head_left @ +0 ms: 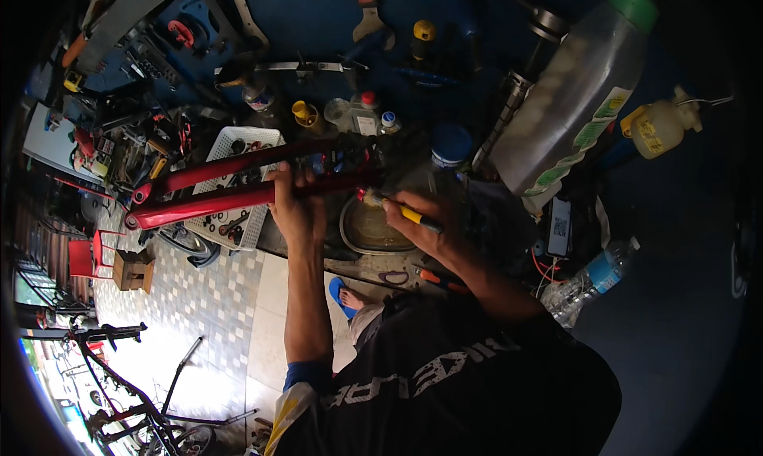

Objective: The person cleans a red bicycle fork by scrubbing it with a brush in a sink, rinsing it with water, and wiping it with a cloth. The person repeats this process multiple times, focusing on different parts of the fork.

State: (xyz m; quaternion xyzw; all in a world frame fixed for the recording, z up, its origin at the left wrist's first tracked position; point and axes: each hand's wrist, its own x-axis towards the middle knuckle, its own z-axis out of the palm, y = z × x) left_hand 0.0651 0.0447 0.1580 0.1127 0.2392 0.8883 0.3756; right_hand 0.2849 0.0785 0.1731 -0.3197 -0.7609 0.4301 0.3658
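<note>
A glossy red bicycle frame part (pixel 208 207) with two long arms and holed ends slants across the bench in front of me. My left hand (pixel 298 209) is closed around its nearer arm, thumb on top. In my right hand (pixel 421 227) is a brush (pixel 413 215) with a yellow and black handle, its head close against the frame part's dark right end. That end lies in shadow, so its shape is hard to make out. Below the brush sits a round metal basin (pixel 350 232) with murky brownish liquid in it.
A white perforated basket (pixel 258 235) of small parts stands behind the frame part. Bottles, a yellow-capped container (pixel 305 114) and a blue tub (pixel 451 144) crowd the bench. A big green-capped jug (pixel 572 98) leans at right, near a clear plastic bottle (pixel 584 285). Tools hang on the blue wall.
</note>
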